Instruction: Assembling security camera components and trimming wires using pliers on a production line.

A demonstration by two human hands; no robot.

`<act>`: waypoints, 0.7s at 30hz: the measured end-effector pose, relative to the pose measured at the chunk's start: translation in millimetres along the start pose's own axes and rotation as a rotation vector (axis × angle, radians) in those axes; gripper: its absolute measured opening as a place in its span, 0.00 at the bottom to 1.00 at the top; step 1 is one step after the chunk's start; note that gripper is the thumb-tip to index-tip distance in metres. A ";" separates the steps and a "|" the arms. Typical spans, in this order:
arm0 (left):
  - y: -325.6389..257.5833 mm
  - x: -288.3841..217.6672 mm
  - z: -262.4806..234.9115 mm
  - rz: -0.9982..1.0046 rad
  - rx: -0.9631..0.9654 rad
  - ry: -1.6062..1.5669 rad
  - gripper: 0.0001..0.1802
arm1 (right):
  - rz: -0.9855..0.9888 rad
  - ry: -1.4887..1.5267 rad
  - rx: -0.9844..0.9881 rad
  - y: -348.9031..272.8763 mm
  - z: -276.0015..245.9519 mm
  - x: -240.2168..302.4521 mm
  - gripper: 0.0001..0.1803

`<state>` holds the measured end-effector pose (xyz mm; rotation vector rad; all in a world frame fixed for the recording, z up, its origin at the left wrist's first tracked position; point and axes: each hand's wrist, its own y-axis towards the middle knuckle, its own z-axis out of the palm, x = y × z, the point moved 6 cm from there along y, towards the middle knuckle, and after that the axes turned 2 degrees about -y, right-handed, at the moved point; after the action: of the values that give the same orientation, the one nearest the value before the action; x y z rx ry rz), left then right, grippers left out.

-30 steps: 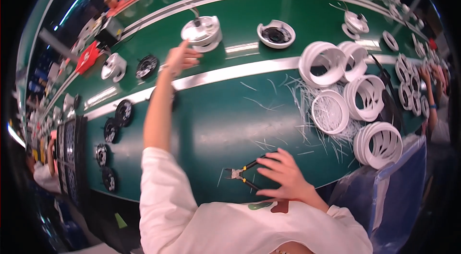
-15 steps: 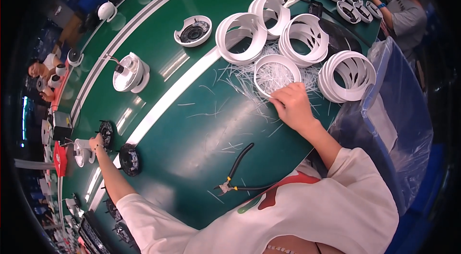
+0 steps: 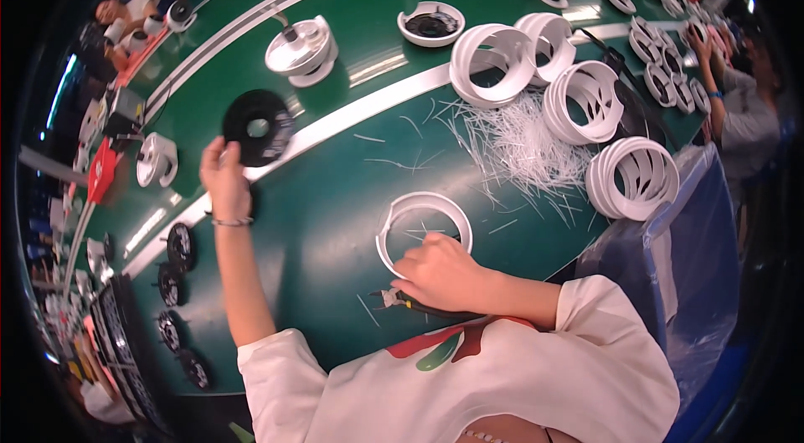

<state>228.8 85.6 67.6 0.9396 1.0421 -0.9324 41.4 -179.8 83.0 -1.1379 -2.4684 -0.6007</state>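
The location is a factory assembly line. A long green conveyor belt point(image 3: 335, 225) carries white plastic rings point(image 3: 632, 179) and black discs point(image 3: 258, 126) (many identical units), and other workers point(image 3: 741, 104) sit alongside it.

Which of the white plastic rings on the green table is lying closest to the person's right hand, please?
The single flat white ring just above the right hand, touching its fingers; the other white rings stand stacked farther right.

A green table point(image 3: 335, 217) with a pale strip across it carries a white ring point(image 3: 423, 229) touching the right grip point(image 3: 444, 275); cutters point(image 3: 410, 302) lie under that grip; a black disc point(image 3: 258, 126) sits at the left grip point(image 3: 224, 179); white trimmings point(image 3: 519, 141) and stacked rings point(image 3: 632, 179) lie beyond the right grip.
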 end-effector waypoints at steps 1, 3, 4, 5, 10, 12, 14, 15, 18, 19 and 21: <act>-29.1 3.8 25.1 -0.114 0.062 -0.125 0.12 | -0.010 -0.003 0.022 1.1 1.1 -0.4 0.10; -71.4 15.7 44.6 -0.200 0.098 -0.193 0.13 | 0.065 0.033 0.090 1.8 0.3 -4.5 0.22; -88.7 19.1 49.5 -0.210 0.095 -0.245 0.12 | 0.053 -0.037 0.040 3.2 -10.3 -0.5 0.32; -103.0 24.0 50.1 -0.237 0.093 -0.231 0.11 | 0.040 -0.104 -0.011 5.5 -22.2 3.1 0.42; -129.4 44.2 53.8 -0.366 0.063 -0.373 0.12 | 0.139 -0.156 0.330 6.4 -0.8 -33.8 0.57; -129.9 43.3 53.1 -0.331 0.053 -0.427 0.13 | 0.105 0.172 0.193 10.8 -6.6 -39.5 0.59; -131.4 41.4 53.3 -0.316 0.056 -0.432 0.13 | 0.136 0.119 0.195 13.9 -21.3 -34.3 0.61; -131.6 40.0 53.4 -0.300 0.062 -0.435 0.13 | 0.128 0.019 0.178 16.3 -24.4 -33.5 0.62; -135.1 38.1 55.1 -0.303 0.088 -0.439 0.14 | 0.127 -0.101 0.239 23.7 -15.9 -35.0 0.64; -135.0 38.3 56.7 -0.304 0.094 -0.442 0.14 | 0.128 -0.097 0.282 26.3 -7.3 -37.5 0.64; -135.5 38.2 58.7 -0.312 0.091 -0.425 0.15 | 0.152 -0.126 0.285 27.9 -1.5 -39.4 0.62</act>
<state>127.0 -18.0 20.9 0.6200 0.7956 -1.3802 87.4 -188.9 71.7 -1.2623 -2.4414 -0.1312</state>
